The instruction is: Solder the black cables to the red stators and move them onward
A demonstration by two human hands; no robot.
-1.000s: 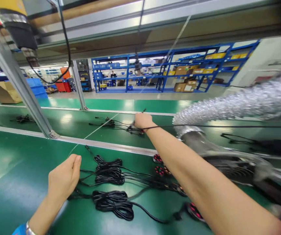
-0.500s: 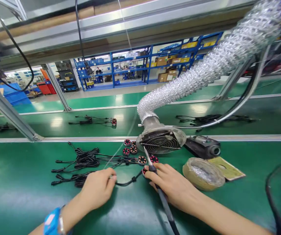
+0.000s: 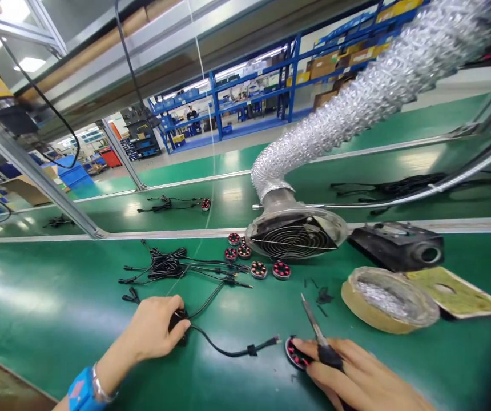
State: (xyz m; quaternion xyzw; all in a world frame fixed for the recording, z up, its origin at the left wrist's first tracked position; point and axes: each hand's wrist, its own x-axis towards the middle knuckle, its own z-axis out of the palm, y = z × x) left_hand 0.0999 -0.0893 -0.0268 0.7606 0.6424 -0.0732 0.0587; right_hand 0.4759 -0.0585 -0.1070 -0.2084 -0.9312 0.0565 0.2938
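On the counter (image 3: pixel 228 379), a cable bundle (image 3: pixel 166 264) lies left, beyond the left hand (image 3: pixel 153 328). Several motors (image 3: pixel 258 270) sit between that bundle and the fume hood (image 3: pixel 294 237), or just before the hood. A front motor (image 3: pixel 292 356) lies nearest (under a finger of the right hand (image 3: pixel 352 371)), with a lead (image 3: pixel 224 350) to its left. Right of the hood: iron stand (image 3: pixel 399 245); before it, tub (image 3: pixel 369 311) and sponge (image 3: pixel 463 294). Shelving (image 3: pixel 294 68) stands behind.

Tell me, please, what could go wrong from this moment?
The soldering iron in the right hand has its metal part close to the fingers on the motor; if it is hot, a slip might burn them. Black scraps near its tip might stick to it. The cord from the left hand ends loose beside the motor and might shift if tugged.
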